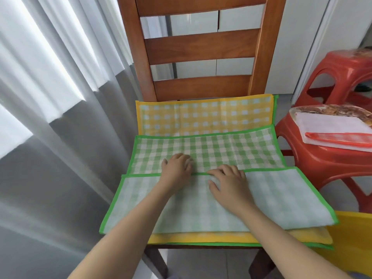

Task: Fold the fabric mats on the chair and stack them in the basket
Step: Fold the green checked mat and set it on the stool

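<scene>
Because the green mat (211, 154) lies half-folded on the chair (201, 47) seat, we find left hand (177, 166) and right hand (227, 180) flat, grasping nothing, pressing its folded edge to set the crease; no basket identifiable.

A corner of a lived-in home, seen from above a dining chair.

A slatted wooden chair (201, 47) stands beside long grey-and-white curtains (50, 97) on the left, daylight glowing through their folds, with pale floor tiles (201, 262) under the chair and white cabinet doors (302, 47) on the far side. To the right, stacked red plastic stools (326, 158) (the kind kept for spare seating) carry a zip-seal packet (338, 133). Checked household cloths, a green-edged mat (211, 150) over a yellow mat (201, 115), cover the seat. A yellow plastic item (354, 238) sits at the near right edge; what it is cannot be told.
</scene>
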Demonstrator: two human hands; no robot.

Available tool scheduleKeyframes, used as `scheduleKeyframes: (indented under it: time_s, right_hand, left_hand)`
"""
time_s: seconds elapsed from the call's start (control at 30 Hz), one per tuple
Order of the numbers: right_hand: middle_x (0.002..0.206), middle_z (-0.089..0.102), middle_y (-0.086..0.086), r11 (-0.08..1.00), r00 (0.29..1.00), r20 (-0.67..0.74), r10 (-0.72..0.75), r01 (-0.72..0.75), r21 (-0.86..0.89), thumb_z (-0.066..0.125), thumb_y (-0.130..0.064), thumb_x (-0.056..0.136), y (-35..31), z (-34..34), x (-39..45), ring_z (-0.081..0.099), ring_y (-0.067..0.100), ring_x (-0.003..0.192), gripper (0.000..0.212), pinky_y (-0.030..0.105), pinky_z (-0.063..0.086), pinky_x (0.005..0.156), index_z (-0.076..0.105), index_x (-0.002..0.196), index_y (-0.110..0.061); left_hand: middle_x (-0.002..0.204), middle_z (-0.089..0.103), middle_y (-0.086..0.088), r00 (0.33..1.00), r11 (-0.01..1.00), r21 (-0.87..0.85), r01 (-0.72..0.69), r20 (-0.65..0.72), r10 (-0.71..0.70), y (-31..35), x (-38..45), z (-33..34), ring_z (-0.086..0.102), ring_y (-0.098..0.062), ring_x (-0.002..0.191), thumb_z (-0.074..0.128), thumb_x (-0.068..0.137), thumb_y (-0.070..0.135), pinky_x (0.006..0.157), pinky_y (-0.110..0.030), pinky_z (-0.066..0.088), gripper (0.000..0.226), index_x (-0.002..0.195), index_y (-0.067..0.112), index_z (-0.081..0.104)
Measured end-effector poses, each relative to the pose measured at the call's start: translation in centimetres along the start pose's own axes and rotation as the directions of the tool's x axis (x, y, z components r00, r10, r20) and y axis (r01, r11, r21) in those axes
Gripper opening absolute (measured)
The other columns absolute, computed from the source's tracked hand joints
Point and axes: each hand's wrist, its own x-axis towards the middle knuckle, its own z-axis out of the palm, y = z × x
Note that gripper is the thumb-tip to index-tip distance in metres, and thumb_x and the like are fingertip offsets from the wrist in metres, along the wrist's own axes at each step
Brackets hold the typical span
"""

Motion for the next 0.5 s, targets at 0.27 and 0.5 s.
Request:
scheduleKeyframes:
  time_s: [0.27,0.5]
  right_hand:
    - [0.101,0.057,-0.011,1.0,0.998,-0.065,0.015,-0.015,0.001,0.039,-0.043,0.081,0.3,0.6,0.1,0.053,0.017,0.095,0.036,0.033,0.042,0.081,0.061,0.109,-0.034]
    - [0.105,0.054,-0.011,1.0,0.999,-0.045,0.021,-0.021,0.012,0.039,-0.043,0.083,0.3,0.6,0.2,0.05,0.016,0.1,0.036,0.032,0.039,0.085,0.059,0.112,-0.034]
  left_hand:
    - [0.148,0.039,-0.006,0.995,0.998,-0.022,0.061,-0.082,-0.063,-0.6,8.9,0.6,0.035,-0.024,0.136,0.033,0.099,0.03,0.115,-0.049,0.015,0.045,0.141,0.016,0.039]
    - [0.137,0.045,-0.01,0.99,0.994,0.077,0.082,-0.124,-0.072,-1.6,12.7,0.5,0.037,-0.03,0.129,0.039,0.097,0.038,0.113,-0.046,0.015,0.038,0.128,0.019,0.051]
